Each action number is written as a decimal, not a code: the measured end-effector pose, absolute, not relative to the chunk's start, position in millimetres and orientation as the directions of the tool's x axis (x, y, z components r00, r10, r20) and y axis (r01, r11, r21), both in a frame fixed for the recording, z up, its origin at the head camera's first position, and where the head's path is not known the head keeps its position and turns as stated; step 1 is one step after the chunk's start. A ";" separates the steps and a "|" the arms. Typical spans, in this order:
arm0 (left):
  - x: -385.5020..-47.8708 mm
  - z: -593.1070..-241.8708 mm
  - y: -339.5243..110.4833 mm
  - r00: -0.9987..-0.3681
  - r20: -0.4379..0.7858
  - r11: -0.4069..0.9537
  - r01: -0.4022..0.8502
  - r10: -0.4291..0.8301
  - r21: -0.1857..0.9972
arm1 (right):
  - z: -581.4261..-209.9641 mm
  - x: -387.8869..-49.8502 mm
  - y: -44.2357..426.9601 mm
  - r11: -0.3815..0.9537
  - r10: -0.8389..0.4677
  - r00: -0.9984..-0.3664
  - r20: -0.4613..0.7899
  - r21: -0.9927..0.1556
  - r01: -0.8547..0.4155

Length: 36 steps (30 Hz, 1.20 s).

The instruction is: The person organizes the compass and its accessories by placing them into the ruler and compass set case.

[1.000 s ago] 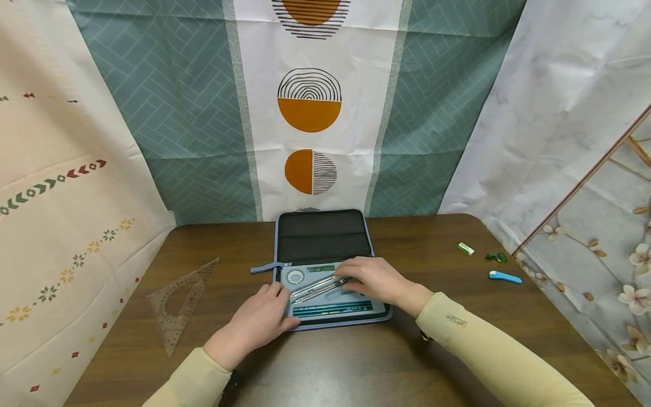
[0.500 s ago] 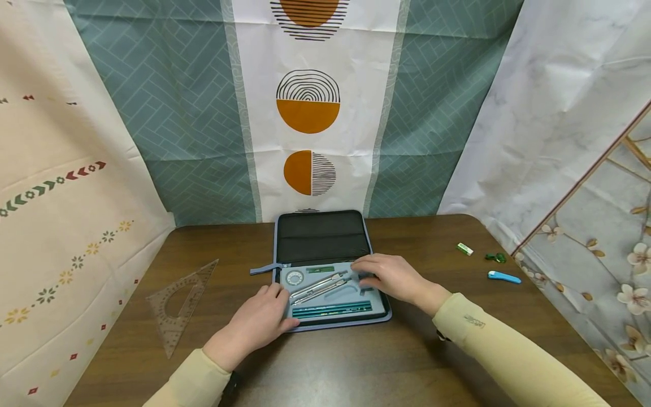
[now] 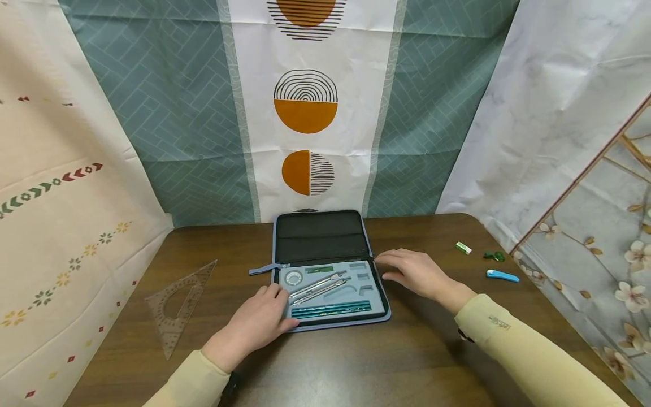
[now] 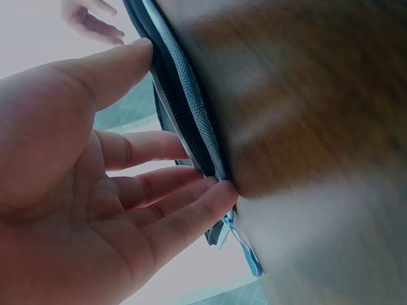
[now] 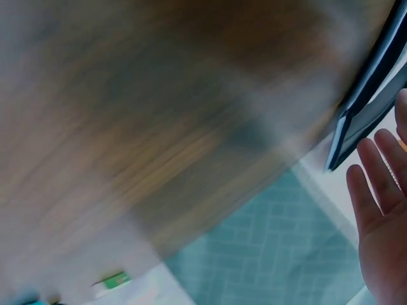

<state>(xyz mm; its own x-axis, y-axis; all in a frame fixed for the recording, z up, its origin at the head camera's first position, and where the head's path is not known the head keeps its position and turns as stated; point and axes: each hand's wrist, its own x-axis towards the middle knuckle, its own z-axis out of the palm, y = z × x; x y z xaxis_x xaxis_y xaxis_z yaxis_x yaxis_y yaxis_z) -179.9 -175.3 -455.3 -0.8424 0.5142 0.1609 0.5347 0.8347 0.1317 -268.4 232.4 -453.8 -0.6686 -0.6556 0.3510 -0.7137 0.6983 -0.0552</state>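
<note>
An open zip case (image 3: 320, 243) lies on the table, its black lid laid back. Its pale blue tray (image 3: 302, 311) holds two silver compasses (image 3: 319, 287), teal pencils (image 3: 330, 309), a round white dial (image 3: 293, 277) and a small green strip (image 3: 319, 269). Slots at the tray's right side are bare. My left hand (image 3: 251, 319) rests against the case's left front corner; in the left wrist view its fingertips (image 4: 219, 190) touch the zipped edge. My right hand (image 3: 419, 271) is just beyond the case's right edge, fingers loosely extended, holding nothing.
A clear set square (image 3: 180, 305) lies at the left of the table. Toward the right lie a green-and-white eraser (image 3: 463, 247), a small dark green object (image 3: 494, 256) and a light blue cutter-like tool (image 3: 503, 276). A patterned curtain (image 3: 305, 113) hangs behind the table.
My right hand has moved rightward from over the compasses to beyond the case's right edge, uncovering the tray's slots. The compasses stay in the tray. My left hand has kept its place.
</note>
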 end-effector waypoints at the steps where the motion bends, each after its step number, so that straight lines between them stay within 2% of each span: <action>1: -179.7 -455.2 -175.3 -0.843 0.160 0.835 0.533 0.513 0.132 | -453.9 -268.4 236.9 0.707 -0.649 -0.676 0.350 -0.052 -0.706; 11: -179.8 -456.1 -175.4 -0.842 0.161 0.835 0.535 0.515 0.130 | -454.4 -264.6 279.4 0.781 -0.577 -0.746 0.331 -0.041 -0.623; 21: -178.9 -454.6 -175.5 -0.845 0.154 0.837 0.531 0.511 0.136 | -448.6 -257.2 322.5 0.807 -0.550 -0.760 0.346 -0.015 -0.591; 28: -179.5 -455.2 -175.6 -0.846 0.152 0.838 0.530 0.511 0.133 | -444.3 -250.1 353.4 0.844 -0.512 -0.810 0.286 -0.006 -0.536; 36: -180.7 -454.6 -174.9 -0.848 0.144 0.839 0.528 0.510 0.133 | -445.1 -238.2 387.6 0.866 -0.490 -0.822 0.290 0.056 -0.497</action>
<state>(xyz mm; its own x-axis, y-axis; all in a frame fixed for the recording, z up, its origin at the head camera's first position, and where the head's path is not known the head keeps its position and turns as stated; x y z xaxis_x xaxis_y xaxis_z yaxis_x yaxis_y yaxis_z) -180.7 -174.9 -454.6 -0.8478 0.5104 0.1439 0.5277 0.8389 0.1334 -238.2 387.6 -445.1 -0.8218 -0.4904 0.2903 -0.4971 0.8659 0.0556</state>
